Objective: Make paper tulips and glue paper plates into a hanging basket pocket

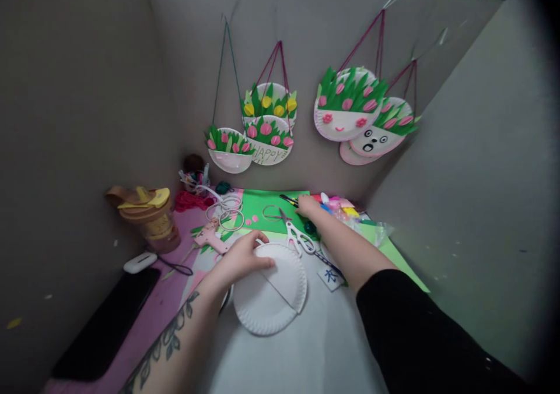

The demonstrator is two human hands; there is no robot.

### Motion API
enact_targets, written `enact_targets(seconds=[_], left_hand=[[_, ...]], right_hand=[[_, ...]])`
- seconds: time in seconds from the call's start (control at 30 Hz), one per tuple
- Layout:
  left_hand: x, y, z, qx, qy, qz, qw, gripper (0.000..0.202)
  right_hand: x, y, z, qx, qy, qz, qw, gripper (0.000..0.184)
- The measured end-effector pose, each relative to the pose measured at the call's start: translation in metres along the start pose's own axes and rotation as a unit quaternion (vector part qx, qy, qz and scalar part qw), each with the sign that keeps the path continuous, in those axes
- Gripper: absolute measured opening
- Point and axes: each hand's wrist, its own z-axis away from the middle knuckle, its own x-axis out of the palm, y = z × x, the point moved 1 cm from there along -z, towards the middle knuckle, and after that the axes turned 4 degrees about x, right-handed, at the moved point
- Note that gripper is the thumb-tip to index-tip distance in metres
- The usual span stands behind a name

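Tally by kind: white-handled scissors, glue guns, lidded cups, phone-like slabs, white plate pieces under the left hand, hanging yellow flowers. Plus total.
White-handled scissors: 1
Pink glue gun: 1
Lidded cup: 1
Black phone-like slab: 1
White paper-plate piece under the left hand: 1
Hanging yellow flowers: 4
Total: 9

Free rm on wht sheet (301,347) this side of plate (260,301); obst. beyond: scissors (300,241), glue gun (210,236), rings (228,210)
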Motion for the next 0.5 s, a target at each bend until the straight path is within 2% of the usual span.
enact_targets(seconds=[0.1, 0.2, 0.3, 0.37, 0.4, 0.43, 0.5], left_hand=[[0.004, -0.013, -0.005, -0.031, -0.027, -0.027, 0.999, 0.049], [0.01, -0.026, -0.008, -0.049, -0.057, -0.062, 0.995, 0.056], [0.021, -0.034, -0.012, -0.049, -0.072, -0.11, 0.99, 0.062], [0.027, -0.035, -0.013, -0.042, -0.054, -0.167, 0.984, 0.064], [0.028, -0.034, -0.013, -0.041, -0.031, -0.203, 0.978, 0.065], [0.03, -0.033, -0.012, -0.039, -0.004, -0.236, 0.971, 0.065], [0.033, -0.027, -0.007, -0.016, 0.039, -0.278, 0.96, 0.06]], right_hand=[[0.002, 0.002, -0.007, -0.012, -0.002, -0.009, 1.0, 0.033], [-0.008, 0.004, -0.009, -0.041, 0.029, -0.045, 0.998, 0.03], [-0.034, 0.001, 0.001, -0.08, 0.113, -0.106, 0.985, 0.029], [-0.055, -0.002, 0.021, -0.102, 0.183, -0.161, 0.964, 0.032], [-0.064, -0.004, 0.037, -0.122, 0.218, -0.205, 0.946, 0.031], [-0.07, -0.007, 0.057, -0.177, 0.245, -0.336, 0.892, 0.028], [-0.071, -0.01, 0.105, -0.231, 0.224, -0.53, 0.785, 0.021]])
